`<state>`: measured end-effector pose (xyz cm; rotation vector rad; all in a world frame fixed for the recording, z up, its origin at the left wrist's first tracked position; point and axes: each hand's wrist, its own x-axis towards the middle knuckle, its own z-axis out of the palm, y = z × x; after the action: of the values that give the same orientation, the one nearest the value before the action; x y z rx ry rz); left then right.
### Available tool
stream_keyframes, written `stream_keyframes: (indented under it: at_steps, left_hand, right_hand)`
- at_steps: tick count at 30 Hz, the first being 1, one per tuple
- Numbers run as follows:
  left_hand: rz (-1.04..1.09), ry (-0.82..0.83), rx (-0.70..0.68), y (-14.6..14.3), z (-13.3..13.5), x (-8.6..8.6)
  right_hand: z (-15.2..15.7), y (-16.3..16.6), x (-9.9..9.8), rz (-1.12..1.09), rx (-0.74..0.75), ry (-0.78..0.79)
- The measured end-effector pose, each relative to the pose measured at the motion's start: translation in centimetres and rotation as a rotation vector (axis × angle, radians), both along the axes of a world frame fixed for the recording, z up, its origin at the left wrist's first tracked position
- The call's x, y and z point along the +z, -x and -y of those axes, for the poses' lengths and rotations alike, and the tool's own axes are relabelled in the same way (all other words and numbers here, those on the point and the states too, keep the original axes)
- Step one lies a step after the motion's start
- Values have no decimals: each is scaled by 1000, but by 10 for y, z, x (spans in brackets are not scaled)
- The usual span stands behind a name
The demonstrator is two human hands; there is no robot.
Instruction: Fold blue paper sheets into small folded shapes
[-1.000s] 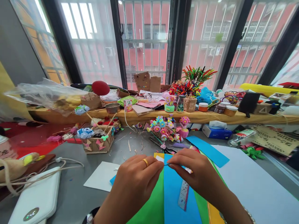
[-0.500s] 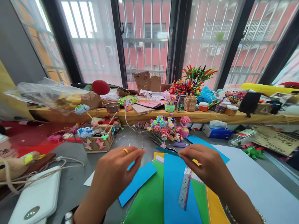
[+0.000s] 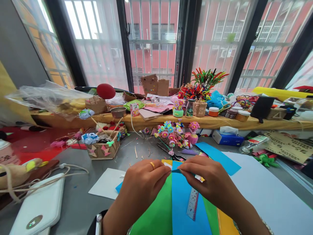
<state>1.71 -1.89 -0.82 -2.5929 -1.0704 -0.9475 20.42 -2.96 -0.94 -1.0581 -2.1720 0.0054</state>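
My left hand (image 3: 143, 184), with a gold ring on one finger, and my right hand (image 3: 207, 182) meet fingertip to fingertip above a fan of coloured paper sheets (image 3: 179, 205). Both pinch a thin blue paper strip (image 3: 176, 170) between them. Under the hands lie a green sheet (image 3: 156, 215), a blue sheet, a yellow sheet (image 3: 223, 223) and a small clear ruler (image 3: 192, 204). A blue piece (image 3: 119, 187) pokes out under my left hand. Scissors (image 3: 171, 153) lie just beyond the fingers.
A white paper sheet (image 3: 106, 184) lies left of the hands and a large white sheet (image 3: 266, 192) to the right. A cardboard box with paper flowers (image 3: 102, 148), a flower bunch (image 3: 173, 135), a white device (image 3: 39, 209) and a cluttered wooden ledge (image 3: 171, 122) surround the grey table.
Half a second ago my left hand was further left, away from the right, with a blue piece beside it. It has come back, and both hands now pinch the strip together.
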Motion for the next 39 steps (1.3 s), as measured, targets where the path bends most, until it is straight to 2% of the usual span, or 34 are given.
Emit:
stream_keyframes:
  at_steps: [8,14,16,19,22,28,33,35,37,39]
  left_hand:
    - [-21,18,20,11,-4,1]
    - [-65,-10,100,12,-6,-1]
    - [-73,0,86,9,-4,-1]
    - [-73,10,16,3,0,-2]
    - [-70,3,-14,-2,3,-2]
    - [-87,32,43,12,-4,1]
    - [-141,-103,254,32,-12,5]
    - [-89,-139,279,32,-12,6]
    - [-18,-128,208,25,-9,5]
    - [-6,-67,68,14,-4,3]
  right_hand:
    - [-7,-14,1,15,-79,-17]
    - [-11,-31,4,-41,-258,-79]
    - [-9,-27,5,-85,-202,-71]
    - [-5,-11,3,-43,-27,7]
    - [-3,4,-2,12,5,40]
    - [-7,-4,-4,27,-60,15]
    - [-11,-20,-2,29,-166,-28]
    - [-11,-19,-3,31,-157,-18]
    - [-10,-14,-3,33,-104,-8]
    - [-8,-7,-3,30,-40,-16]
